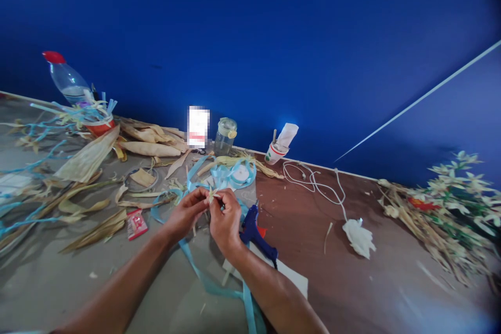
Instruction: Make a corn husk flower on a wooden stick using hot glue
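Observation:
Between the fingertips of both hands is a small pale flower [212, 196] with pointed petals, seemingly of dried husk. My left hand [191, 210] pinches it from the left, and my right hand [226, 219] grips it from the right. Light blue ribbon [203, 276] runs beneath and in front of the hands, and more of it loops around a ribbon spool [240, 173] just behind them. A blue glue gun [254, 229] lies beside my right wrist, over a white sheet [291, 274] partly covered by my forearm.
Dried corn husks [152, 148] and blue-wrapped stems are strewn on the left. A bottle [68, 81], red tub [102, 126], glass jar [226, 135] and white cup [276, 152] stand at the back. A white cable [313, 180] and flower bunch [457, 193] lie rightward.

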The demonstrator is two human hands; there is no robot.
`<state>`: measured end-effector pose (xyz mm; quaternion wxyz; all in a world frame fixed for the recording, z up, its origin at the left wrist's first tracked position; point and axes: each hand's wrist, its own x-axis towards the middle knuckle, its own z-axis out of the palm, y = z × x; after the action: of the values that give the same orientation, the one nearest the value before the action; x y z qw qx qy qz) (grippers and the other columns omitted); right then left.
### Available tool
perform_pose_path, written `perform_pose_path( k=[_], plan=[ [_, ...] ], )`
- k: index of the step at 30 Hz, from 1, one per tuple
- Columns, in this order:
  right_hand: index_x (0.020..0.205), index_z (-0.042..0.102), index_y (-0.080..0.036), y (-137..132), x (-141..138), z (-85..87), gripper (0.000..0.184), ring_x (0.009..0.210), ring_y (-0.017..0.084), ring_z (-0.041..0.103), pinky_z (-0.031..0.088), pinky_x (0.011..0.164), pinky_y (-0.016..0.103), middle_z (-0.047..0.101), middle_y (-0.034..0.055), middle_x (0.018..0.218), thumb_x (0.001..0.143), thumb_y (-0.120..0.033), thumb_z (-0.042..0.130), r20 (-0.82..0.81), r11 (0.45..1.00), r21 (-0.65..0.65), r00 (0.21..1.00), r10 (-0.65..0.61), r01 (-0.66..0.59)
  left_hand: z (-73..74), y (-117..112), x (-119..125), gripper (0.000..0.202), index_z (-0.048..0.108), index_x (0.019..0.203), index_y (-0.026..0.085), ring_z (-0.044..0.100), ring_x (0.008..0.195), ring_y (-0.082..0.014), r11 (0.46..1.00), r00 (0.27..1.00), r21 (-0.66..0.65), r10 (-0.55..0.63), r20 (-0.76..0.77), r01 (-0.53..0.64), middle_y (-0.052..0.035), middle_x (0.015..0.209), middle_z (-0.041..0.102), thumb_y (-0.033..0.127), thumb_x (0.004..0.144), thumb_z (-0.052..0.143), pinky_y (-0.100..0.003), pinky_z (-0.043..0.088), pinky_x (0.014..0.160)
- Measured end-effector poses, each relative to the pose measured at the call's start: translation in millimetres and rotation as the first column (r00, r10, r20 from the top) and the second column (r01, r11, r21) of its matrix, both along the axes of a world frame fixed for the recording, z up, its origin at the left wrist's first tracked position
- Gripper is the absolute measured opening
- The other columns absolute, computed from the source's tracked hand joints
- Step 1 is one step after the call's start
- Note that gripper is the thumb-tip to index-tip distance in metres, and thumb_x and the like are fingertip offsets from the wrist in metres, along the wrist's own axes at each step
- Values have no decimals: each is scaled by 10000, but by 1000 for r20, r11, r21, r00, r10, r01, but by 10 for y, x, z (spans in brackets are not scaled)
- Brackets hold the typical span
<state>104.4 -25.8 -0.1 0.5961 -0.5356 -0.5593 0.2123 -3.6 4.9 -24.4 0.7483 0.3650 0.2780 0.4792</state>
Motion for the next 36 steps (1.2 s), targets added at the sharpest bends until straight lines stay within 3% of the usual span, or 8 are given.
perform_pose_path(
  k=[9, 18, 30, 36],
  plan=[
    [659, 550, -192, 13, 16, 15, 141, 701, 146, 551, 441, 659, 258, 573, 13, 709, 773, -125, 502, 7, 999, 10, 999, 31, -31, 9, -16, -34, 220, 670, 885, 191, 580, 834, -163, 978, 982, 149, 161, -101, -145, -28, 854, 640, 252, 682, 727, -273, 436, 814],
    [629, 558, -189, 36, 29, 28, 171, 676, 140, 536, 426, 653, 251, 559, 4, 677, 765, -100, 505, 14, 997, 10, 997, 72, -72, 103, -60, -22, 234, 674, 851, 187, 580, 792, -162, 955, 951, 213, 248, -183, -208, -34, 827, 642, 274, 648, 750, -271, 462, 757],
    [626, 548, -186, 16, 11, 22, 180, 672, 133, 522, 423, 636, 241, 534, 2, 673, 760, -77, 499, 78, 997, 10, 994, 71, -72, 86, -59, -1, 162, 671, 790, 194, 566, 786, -141, 966, 972, 152, 223, -77, -209, -12, 800, 617, 244, 654, 742, -258, 450, 794],
    [660, 588, -177, 91, 85, 50, 110, 684, 131, 553, 456, 656, 250, 576, 2, 702, 768, -186, 567, -129, 989, -73, 985, 115, -125, 92, -36, -6, 255, 659, 907, 176, 586, 771, -150, 991, 993, 52, 122, 0, -122, -33, 833, 635, 270, 680, 729, -284, 471, 766]
  ],
)
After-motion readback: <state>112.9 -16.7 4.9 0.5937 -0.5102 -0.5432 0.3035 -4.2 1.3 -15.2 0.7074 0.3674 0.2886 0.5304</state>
